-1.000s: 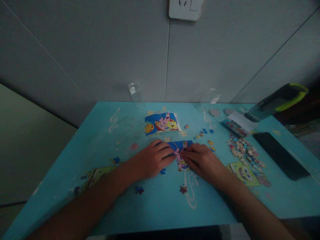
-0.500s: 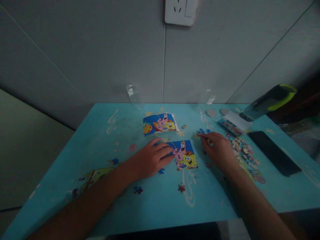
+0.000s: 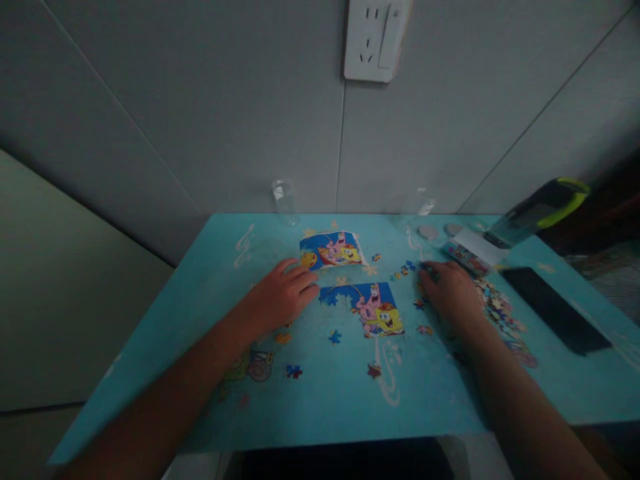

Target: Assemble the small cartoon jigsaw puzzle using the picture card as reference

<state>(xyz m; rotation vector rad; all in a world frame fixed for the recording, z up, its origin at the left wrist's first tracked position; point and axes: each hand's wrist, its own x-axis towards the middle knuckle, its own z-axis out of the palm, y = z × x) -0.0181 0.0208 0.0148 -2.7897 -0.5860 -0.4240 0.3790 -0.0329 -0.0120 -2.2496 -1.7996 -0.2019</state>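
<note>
A partly joined jigsaw puzzle (image 3: 383, 310) with cartoon figures lies mid-table. My left hand (image 3: 285, 293) rests at its left end, fingers spread, holding nothing. Beyond it is a small reference picture (image 3: 333, 251) with the same figures. To the right, my right hand (image 3: 450, 290) has thumb and fingers pinched together at what looks like a dark blue puzzle piece (image 3: 423, 266), mostly hidden by the fingertips. Loose blue pieces (image 3: 410, 265) lie just left of those fingertips. A single blue piece (image 3: 335, 337) is below the joined part.
A pile of pieces (image 3: 500, 307) lies right of my right hand, beside a black phone-like slab (image 3: 555, 310). At the back are a clear tube (image 3: 285, 200), round lids (image 3: 428, 232), a card (image 3: 467, 257) and a tilted bottle (image 3: 535, 210). The wall carries a socket (image 3: 373, 43).
My left hand has drawn back left off the puzzle, uncovering its blue left part. My right hand has shifted slightly right, away from the loose blue pieces. The view has tilted up.
</note>
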